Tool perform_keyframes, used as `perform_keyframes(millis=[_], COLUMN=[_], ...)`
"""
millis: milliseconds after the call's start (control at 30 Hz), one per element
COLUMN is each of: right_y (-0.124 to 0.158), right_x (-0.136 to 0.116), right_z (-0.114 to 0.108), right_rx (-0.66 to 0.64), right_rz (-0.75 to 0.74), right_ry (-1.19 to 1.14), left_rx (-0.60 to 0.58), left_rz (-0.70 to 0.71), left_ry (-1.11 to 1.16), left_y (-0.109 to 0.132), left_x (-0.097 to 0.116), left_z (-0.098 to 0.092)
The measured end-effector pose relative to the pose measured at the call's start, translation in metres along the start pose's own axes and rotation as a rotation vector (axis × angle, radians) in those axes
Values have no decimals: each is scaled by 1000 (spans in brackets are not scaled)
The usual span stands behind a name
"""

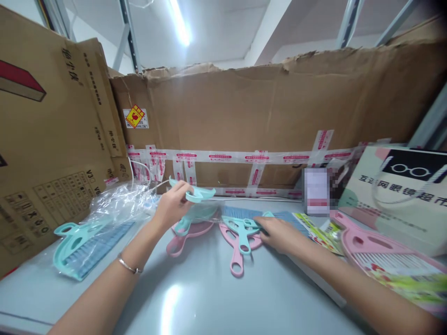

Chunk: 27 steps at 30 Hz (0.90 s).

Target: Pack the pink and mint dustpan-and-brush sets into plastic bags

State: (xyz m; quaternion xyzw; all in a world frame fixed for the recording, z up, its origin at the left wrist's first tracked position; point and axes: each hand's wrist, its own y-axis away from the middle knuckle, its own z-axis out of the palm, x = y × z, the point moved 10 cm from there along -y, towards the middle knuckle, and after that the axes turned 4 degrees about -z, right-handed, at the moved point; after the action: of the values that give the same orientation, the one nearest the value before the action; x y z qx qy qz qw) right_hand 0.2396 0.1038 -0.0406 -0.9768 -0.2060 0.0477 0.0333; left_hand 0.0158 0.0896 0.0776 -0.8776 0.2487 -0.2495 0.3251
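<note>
My left hand [172, 202] is closed on the rim of a teal plastic dustpan [195, 193], lifting it slightly above a teal and pink dustpan pair [190, 225] on the grey table. My right hand [279, 232] rests with its fingers pressed on a teal brush [242, 228] that lies over a pink dustpan [237, 256]. A silver bracelet [129, 266] circles my left wrist.
A bagged teal dustpan set [82, 246] lies at the left in clear plastic [118, 200]. A pink packaged set [384, 260] and a white paper bag [394, 195] are at the right. Taped cardboard walls [261, 125] close off the back and left.
</note>
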Motion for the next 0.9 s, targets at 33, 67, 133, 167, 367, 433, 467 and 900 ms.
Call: perform_keyframes(millis=[33,67,133,167,367,433,467,900], right_y=[0,1,4,6,19,17,14,10], right_x=[-1,-2,-7,-10,-38,-44,-45,-21], right_z=[1,1,-7,-14,-43,-34,-26,-32], right_rx=[-11,-13,21,54,358,371,341,271], right_rz=[22,42,62,63,-164,-281,-311,-206], right_ry=[26,44,64,66,-129,-229,-259,-453], left_rx=[-90,-175,-356,-458,-829,-850,-844,57], left_rz=[-11,-18,-29,-45,-230,-255,-258,-288], left_ry=[-48,-95,-186,-227,-234,-222,-228,524], left_y=[1,2,9,14,46,49,49,-21], left_x=[0,0,0,-3,-32,-37,-37,-36], left_z=[10,19,37,46,67,67,67,-16])
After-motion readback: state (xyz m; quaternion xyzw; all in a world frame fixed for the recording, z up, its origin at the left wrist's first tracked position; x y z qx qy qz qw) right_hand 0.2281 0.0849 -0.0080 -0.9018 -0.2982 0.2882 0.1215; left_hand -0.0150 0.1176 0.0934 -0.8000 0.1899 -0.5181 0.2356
